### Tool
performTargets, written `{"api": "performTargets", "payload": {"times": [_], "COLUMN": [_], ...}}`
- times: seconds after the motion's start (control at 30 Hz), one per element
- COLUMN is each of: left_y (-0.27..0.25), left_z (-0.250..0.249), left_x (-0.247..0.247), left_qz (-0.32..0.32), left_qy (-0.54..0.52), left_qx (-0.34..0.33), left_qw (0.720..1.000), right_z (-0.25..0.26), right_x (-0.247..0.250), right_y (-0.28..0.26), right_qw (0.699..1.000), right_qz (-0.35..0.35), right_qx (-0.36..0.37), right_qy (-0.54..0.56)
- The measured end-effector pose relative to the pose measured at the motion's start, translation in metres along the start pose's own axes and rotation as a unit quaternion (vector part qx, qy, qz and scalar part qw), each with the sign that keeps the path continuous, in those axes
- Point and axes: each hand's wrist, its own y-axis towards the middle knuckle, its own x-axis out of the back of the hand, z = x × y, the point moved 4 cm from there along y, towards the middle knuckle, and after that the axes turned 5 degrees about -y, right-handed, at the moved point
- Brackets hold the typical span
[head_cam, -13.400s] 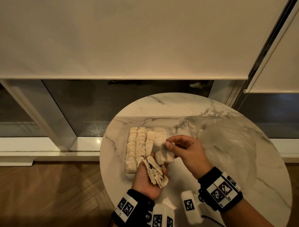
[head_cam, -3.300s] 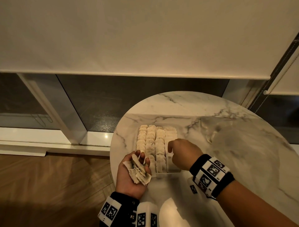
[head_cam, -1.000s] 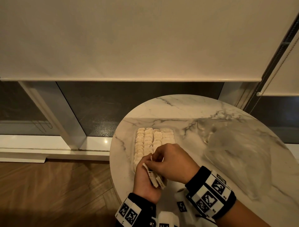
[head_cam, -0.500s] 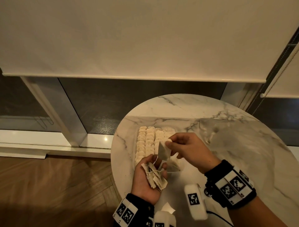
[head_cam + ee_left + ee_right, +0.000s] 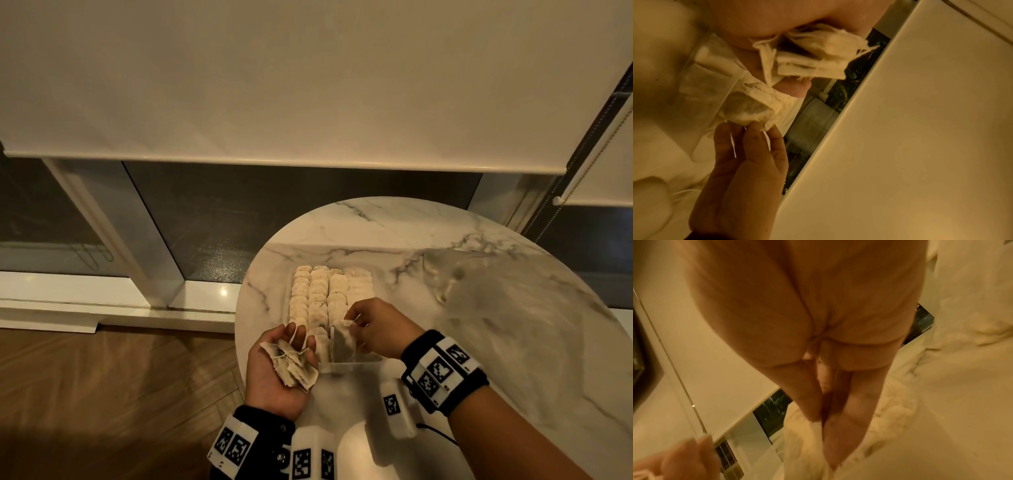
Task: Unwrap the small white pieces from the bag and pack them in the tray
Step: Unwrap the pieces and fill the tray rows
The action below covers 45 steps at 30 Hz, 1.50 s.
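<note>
Dim, warm yellowish light; wrist views blurred, perhaps by motion, edges distorted

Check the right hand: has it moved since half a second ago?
Yes. The right hand has come down from above the tray to its near end, pinching a white piece into the rightmost row; the left hand holds the bundle.

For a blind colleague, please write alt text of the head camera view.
The right hand pinches one white piece at the near end of a clear tray filled with rows of pieces, on a round marble table. The left hand holds a bundle of pieces in its palm.
</note>
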Motion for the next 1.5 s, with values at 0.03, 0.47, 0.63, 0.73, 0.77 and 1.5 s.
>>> {"api": "performTargets", "payload": {"times": [0.03,0.47,0.63,0.73,0.77,1.5], "left_y": [0.000,0.002,0.003,0.002,0.001,-0.012], "left_z": [0.001,0.000,0.000,0.002,0.002,0.018], "left_x": [-0.001,0.002,0.003,0.001,0.001,-0.020], "left_qz": [0.000,0.003,-0.001,-0.004,-0.006,0.057], "left_qy": [0.003,0.003,0.006,0.008,0.007,-0.017], "left_qx": [0.000,0.003,0.003,0.001,-0.001,-0.017], "left_qw": [1.000,1.000,1.000,1.000,1.000,0.998], "right_z": [0.001,-0.008,-0.017,-0.021,-0.019,0.040], "right_x": [-0.002,-0.020,-0.015,-0.014,-0.011,-0.014], "right_y": [0.003,0.024,0.019,0.013,0.009,-0.085], "right_qw": [1.000,0.977,0.980,0.986,0.988,0.950], "right_qz": [0.016,0.019,-0.051,-0.060,-0.069,-0.148], "right_qx": [-0.006,-0.050,-0.046,-0.038,-0.027,0.271], "right_qy": [-0.025,-0.205,-0.186,-0.153,-0.135,-0.047]}}
